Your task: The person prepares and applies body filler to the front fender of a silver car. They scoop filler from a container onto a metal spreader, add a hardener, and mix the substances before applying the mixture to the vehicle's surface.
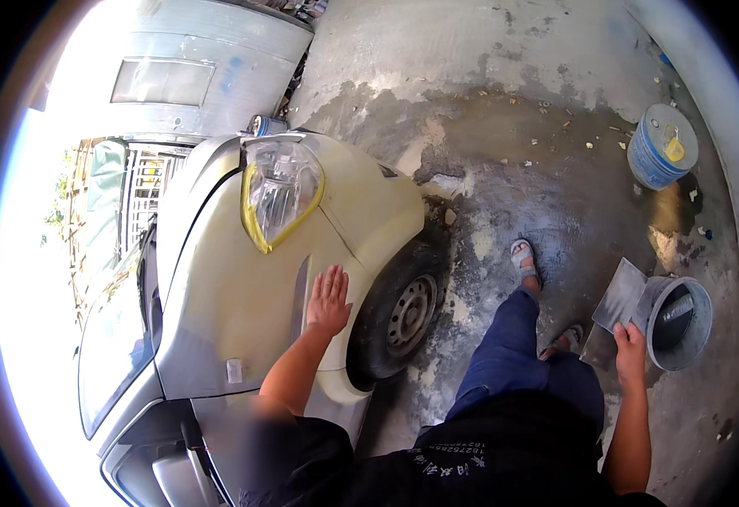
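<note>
black t-shirt [471, 460] of the person lies nearest the camera, at the lower edge, with dark blue trousers [500, 351] and a grey sandal [525, 258] beyond it. left hand [330, 300]: unclenched, grasping nothing, fingers extended and close together, palm down on the front fender [255, 325] of a pale car, beside a narrow grey strip [299, 296] in the surface. fender finish is uneven, cream to yellowish. forward of the hand is the headlamp [289, 182], edged with yellow masking tape [255, 226]. front wheel [410, 314], a steel rim with dark tyre, sits to the right of the hand. right hand [629, 345]: gripping a grey rectangular sheet [620, 291] by its near edge; sheet material cannot be confirmed. sheet is held just beside a grey bucket [699, 334]; contact between the two cannot be determined. bucket contains a dark object, not identifiable. farther off, a blue-and-white pail [652, 169] with a yellow item [674, 150] on its lid stands on the stained concrete floor [504, 169].
</note>
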`<state>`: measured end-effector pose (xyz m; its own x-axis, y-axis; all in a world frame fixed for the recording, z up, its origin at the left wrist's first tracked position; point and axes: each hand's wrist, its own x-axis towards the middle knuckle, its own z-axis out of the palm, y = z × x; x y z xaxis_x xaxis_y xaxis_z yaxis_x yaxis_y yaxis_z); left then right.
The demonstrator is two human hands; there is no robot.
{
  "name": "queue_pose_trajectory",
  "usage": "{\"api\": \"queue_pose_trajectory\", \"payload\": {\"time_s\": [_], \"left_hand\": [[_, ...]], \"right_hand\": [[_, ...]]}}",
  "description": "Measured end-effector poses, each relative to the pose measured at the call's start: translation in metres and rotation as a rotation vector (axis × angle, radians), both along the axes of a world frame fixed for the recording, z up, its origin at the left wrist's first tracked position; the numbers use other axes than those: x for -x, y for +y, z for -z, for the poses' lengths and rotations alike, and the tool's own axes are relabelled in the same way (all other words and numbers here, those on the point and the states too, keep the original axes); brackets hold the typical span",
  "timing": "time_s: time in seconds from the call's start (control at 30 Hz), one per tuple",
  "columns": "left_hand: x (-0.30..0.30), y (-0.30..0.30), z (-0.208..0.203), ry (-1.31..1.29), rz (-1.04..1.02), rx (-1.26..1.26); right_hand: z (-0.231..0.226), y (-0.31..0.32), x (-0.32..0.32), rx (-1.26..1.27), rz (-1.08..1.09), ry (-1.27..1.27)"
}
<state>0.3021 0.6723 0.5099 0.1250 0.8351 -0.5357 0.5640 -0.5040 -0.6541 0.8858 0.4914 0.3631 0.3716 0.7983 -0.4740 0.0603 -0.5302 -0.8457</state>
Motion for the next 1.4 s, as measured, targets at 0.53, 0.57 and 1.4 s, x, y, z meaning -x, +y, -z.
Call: {"api": "queue_pose_trajectory", "payload": {"time_s": [0.53,0.57,1.4], "left_hand": [[-0.069,0.355,0.15,0.169,-0.082,0.156],[-0.07,0.351,0.161,0.194,-0.043,0.207],[-0.066,0.399,0.444,0.406,-0.049,0.572]], "right_hand": [[0.045,0.23,0.027,0.245,0.245,0.096],[0.046,0.248,0.031,0.254,0.215,0.102],[0.133,0.331,0.019,0.691,-0.029,0.054]]}}
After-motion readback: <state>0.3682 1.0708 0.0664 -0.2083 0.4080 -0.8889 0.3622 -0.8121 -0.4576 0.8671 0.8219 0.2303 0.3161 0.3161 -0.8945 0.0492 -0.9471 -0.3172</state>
